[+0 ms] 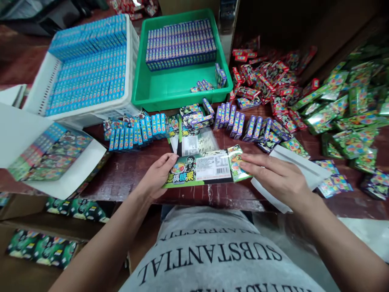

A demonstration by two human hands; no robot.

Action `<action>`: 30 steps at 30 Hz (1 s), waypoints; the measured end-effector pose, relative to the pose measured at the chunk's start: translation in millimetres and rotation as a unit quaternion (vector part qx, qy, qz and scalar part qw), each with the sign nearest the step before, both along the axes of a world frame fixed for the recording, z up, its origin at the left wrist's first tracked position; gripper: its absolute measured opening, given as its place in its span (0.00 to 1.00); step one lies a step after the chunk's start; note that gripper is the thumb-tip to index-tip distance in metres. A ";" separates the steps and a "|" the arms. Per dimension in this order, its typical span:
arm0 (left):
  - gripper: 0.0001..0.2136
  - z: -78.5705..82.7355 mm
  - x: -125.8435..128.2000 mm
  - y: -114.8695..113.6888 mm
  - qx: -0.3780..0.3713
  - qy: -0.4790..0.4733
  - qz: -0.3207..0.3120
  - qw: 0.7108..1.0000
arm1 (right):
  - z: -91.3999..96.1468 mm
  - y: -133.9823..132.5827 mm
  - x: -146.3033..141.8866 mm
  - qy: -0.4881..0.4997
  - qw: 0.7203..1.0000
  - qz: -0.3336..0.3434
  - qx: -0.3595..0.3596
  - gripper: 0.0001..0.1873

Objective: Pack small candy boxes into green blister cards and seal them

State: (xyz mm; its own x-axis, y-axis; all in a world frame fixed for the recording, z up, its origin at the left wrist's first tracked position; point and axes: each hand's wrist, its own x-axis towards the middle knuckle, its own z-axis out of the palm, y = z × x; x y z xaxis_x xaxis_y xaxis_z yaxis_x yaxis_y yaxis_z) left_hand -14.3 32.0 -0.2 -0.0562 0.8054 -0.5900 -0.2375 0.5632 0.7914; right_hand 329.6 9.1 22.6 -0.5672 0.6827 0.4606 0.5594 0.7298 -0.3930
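My left hand (160, 175) grips the left end of a flat printed candy carton (209, 168), thumb on top. The carton lies level above the table's front edge, its barcode side up. At its right end is a small green candy packet (237, 163). My right hand (275, 176) holds that packet against the carton, fingers together on top, thumb hidden. Just beyond lie more printed candy cartons (194, 144). Rows of small blue boxes (138, 132) stand behind my left hand, and purple boxes (231, 118) stand behind my right.
A white crate (133, 69) is packed with blue boxes. Beside it, a green tray (173, 87) holds purple boxes. Red packets (267, 79) and green packets (346, 109) are heaped right. An open white carton (80, 168) stands left; a white paper piece (273, 194) lies under my right hand.
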 end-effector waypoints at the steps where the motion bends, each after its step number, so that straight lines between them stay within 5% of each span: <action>1: 0.22 -0.7 -2.0 -1.3 -0.004 -0.005 -0.003 1.000 | -1.6 0.2 -1.6 -0.002 1.000 -0.003 0.000 0.34; 5: 0.22 -2.1 -5.2 -5.5 -0.003 -0.018 0.006 1.000 | -8.0 0.5 -12.5 0.009 1.000 -0.017 -0.004 0.36; 10: 0.23 -3.2 -1.0 -13.4 0.007 0.006 0.068 0.998 | -9.7 -0.9 -27.5 0.002 0.995 -0.015 -0.096 0.33; 13: 0.20 -3.0 3.9 -21.5 0.033 0.021 0.115 0.993 | -4.8 -3.6 -34.7 0.060 0.983 -0.068 -0.160 0.32; 19: 0.13 -6.1 29.2 -37.3 0.101 0.021 0.162 0.981 | -11.8 -9.3 -75.7 0.291 0.896 -0.169 -0.289 0.19; 23: 0.14 -12.0 40.6 -50.6 0.107 0.017 0.198 0.974 | -26.0 -6.1 -96.9 0.405 0.833 -0.128 -0.354 0.25; 26: 0.18 -10.6 37.0 -58.7 0.134 0.016 0.124 0.983 | -27.7 2.0 -88.0 0.414 0.816 -0.102 -0.390 0.27; 30: 0.13 -0.5 34.6 -51.8 0.214 0.060 -0.047 0.974 | -23.4 10.7 -71.9 0.314 0.847 0.003 -0.429 0.32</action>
State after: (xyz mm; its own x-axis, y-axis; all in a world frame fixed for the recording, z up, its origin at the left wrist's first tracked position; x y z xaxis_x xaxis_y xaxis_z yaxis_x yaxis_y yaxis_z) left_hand 20.3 -19.8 -0.7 -0.0180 0.9809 -0.1935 -0.0931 0.1910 0.9772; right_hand 257.8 19.8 -0.9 -0.3983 0.9172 0.0093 0.0399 0.0275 -0.9988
